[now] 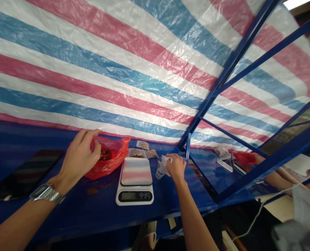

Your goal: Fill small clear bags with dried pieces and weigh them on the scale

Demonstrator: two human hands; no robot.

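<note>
My left hand, a metal-banded watch on its wrist, is over the near left side of a red plastic bag. Its thumb and fingers are curved with a gap between them. Dark reddish dried pieces lie inside the bag. Right of the bag stands a white digital scale with a bare platform; its display is too dim to read. My right hand is closed on small clear plastic bags. Beside them a translucent cup-like piece rests on the blue table.
Several small filled packets lie behind the scale. Brown crumbs are scattered before the red bag. A dark flat panel lies at left. Blue metal bars rise at right; beyond them are a phone and another person's arm.
</note>
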